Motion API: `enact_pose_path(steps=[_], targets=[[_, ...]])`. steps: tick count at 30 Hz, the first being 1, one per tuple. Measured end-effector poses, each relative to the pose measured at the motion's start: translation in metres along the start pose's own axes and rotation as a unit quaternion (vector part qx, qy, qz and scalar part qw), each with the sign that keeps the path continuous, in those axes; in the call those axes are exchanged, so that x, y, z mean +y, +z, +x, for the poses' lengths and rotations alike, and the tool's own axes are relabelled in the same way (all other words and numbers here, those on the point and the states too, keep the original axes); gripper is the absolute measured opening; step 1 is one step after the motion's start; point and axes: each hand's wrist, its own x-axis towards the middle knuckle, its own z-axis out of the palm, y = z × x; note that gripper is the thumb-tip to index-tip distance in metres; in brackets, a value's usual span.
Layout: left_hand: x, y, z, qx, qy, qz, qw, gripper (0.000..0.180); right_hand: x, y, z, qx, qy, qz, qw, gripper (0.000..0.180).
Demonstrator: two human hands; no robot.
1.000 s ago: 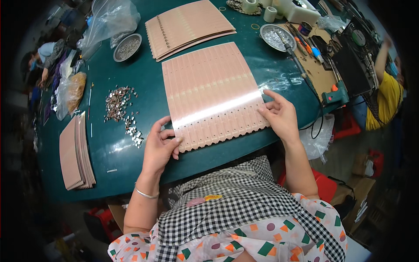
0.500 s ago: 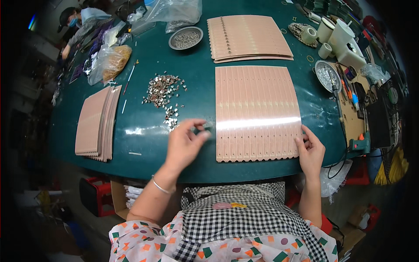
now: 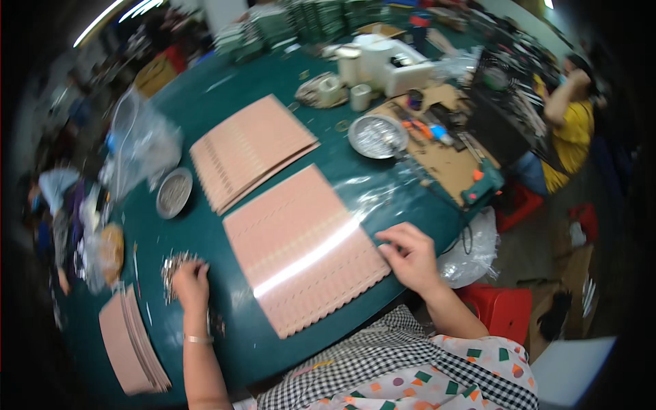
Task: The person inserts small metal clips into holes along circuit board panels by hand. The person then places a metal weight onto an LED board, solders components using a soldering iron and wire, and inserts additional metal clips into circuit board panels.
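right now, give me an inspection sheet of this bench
surface: dark green table, glossy, crowded at the far side
job's things: pink scalloped sheet flat before the person; pile of small metal pieces to its left
clutter: second pink stack, third stack, two round metal dishes, plastic bags, tape rolls
grippers: left hand on the metal pieces; right hand at the sheet's right edge
cables: dark cord hanging off the table's right edge
surroundings: another person in yellow at right; red stool
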Motion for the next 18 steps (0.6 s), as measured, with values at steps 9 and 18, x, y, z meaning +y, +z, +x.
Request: enact_pose_path(steps=[9,18], targets=[[0.049,-0.013,-0.002,0.027,-0.039,-0.070,0.996,0.005,-0.019,0.010,0.013,-0.011,-0.080,0.054,0.995,0.021],[0.172,-0.011,-0.062,-0.215,-0.159,-0.593,0.759,0.043,-0.058,0.056,-0.004,-0.138,-0.123,0.294,0.938,0.022]])
